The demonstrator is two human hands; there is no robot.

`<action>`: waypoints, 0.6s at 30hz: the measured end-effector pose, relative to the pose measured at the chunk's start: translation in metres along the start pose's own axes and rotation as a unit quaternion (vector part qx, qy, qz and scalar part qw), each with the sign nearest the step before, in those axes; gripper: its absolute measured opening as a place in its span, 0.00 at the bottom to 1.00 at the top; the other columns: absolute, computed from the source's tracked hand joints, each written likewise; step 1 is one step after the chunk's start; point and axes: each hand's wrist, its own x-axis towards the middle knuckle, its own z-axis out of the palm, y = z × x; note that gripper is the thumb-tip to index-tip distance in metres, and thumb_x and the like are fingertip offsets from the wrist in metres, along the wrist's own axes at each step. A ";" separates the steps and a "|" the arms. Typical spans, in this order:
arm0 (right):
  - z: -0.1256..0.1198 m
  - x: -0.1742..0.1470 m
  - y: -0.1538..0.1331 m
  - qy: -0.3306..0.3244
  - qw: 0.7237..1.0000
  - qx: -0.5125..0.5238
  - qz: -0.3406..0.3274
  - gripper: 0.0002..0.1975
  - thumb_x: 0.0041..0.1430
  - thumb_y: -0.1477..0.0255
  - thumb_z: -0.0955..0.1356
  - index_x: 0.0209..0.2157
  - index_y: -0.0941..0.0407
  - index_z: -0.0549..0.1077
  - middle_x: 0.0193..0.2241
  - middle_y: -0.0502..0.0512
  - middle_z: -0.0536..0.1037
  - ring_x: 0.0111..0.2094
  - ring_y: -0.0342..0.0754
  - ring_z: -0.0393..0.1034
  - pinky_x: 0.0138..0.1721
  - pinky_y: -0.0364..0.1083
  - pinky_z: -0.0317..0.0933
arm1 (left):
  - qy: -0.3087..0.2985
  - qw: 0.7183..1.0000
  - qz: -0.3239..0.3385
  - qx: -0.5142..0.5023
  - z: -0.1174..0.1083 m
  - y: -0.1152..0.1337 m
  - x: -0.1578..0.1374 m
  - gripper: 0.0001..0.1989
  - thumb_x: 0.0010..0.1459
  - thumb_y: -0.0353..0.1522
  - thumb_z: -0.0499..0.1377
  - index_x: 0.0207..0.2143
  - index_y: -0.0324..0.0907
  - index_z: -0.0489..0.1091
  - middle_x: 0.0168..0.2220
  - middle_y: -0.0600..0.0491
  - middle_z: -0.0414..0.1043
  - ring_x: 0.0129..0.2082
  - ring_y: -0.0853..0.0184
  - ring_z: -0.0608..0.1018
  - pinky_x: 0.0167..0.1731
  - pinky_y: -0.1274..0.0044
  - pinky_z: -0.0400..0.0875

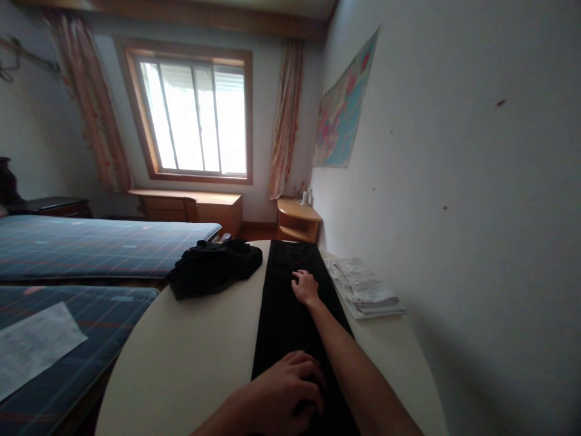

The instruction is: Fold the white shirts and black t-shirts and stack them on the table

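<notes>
A long black garment (285,321), which looks like trousers folded lengthwise, lies flat over the round cream table (195,351), from the far edge toward me. My right hand (306,286) rests on its far part, palm down with the fingers a little apart. Nearer to me, my left hand (290,387) is over the near part, fingers loosely curved and thumb apart, with nothing visible in it. A crumpled black cloth (215,266) sits at the table's far left. On the right is a stack of folded white cloth (363,287).
Two beds with blue plaid mattresses (100,245) stand to the left, the nearer one bearing a paper sheet (39,342). A white wall (476,254) runs close along the right. Beyond the table are a wooden desk (218,209) and a small corner shelf (297,212).
</notes>
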 end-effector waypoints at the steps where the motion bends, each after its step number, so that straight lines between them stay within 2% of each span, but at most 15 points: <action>1: 0.000 -0.002 0.004 -0.008 1.000 -0.001 -0.011 0.21 0.61 0.68 0.65 0.56 0.50 0.72 0.60 0.58 0.66 0.60 0.57 0.58 0.57 0.56 0.55 | -0.010 1.000 -0.007 0.001 0.001 0.000 -0.001 0.08 0.52 0.26 0.60 0.35 0.46 0.73 0.51 0.57 0.70 0.55 0.65 0.68 0.60 0.72 0.57; 4: -0.002 -0.005 0.013 -0.028 0.998 0.001 -0.051 0.21 0.62 0.67 0.66 0.56 0.51 0.71 0.59 0.59 0.68 0.61 0.56 0.57 0.58 0.55 0.54 | -0.026 0.999 -0.026 -0.005 0.003 -0.001 -0.002 0.09 0.53 0.26 0.60 0.36 0.47 0.73 0.53 0.57 0.70 0.57 0.64 0.68 0.60 0.71 0.58; 7: -0.010 -0.007 0.021 -0.039 0.994 0.010 -0.100 0.19 0.64 0.68 0.64 0.55 0.54 0.72 0.56 0.59 0.71 0.59 0.50 0.60 0.61 0.50 0.51 | -0.026 0.999 -0.039 -0.014 0.001 -0.001 -0.003 0.10 0.53 0.25 0.59 0.36 0.48 0.73 0.52 0.57 0.70 0.57 0.63 0.68 0.59 0.70 0.60; 10: -0.021 -0.013 0.027 -0.046 0.989 0.020 -0.140 0.19 0.63 0.68 0.65 0.54 0.55 0.73 0.55 0.59 0.72 0.58 0.49 0.62 0.61 0.49 0.51 | -0.041 0.998 -0.046 -0.014 0.000 -0.001 -0.004 0.15 0.52 0.26 0.60 0.42 0.50 0.73 0.56 0.56 0.68 0.59 0.60 0.66 0.61 0.66 0.58; 16: -0.036 -0.047 0.039 -0.065 0.979 0.030 -0.193 0.21 0.64 0.70 0.63 0.57 0.57 0.69 0.56 0.59 0.71 0.59 0.49 0.62 0.62 0.49 0.51 | -0.065 0.996 -0.058 -0.017 -0.002 0.001 -0.008 0.21 0.50 0.30 0.63 0.48 0.53 0.73 0.61 0.55 0.62 0.63 0.55 0.61 0.62 0.62 0.57; 18: -0.041 -0.061 0.042 -0.070 0.974 0.024 -0.214 0.21 0.64 0.71 0.63 0.57 0.57 0.69 0.57 0.60 0.70 0.60 0.49 0.61 0.63 0.50 0.51 | -0.066 0.995 -0.074 -0.014 -0.006 0.002 -0.010 0.27 0.48 0.31 0.65 0.53 0.53 0.70 0.63 0.54 0.60 0.64 0.54 0.60 0.62 0.60 0.57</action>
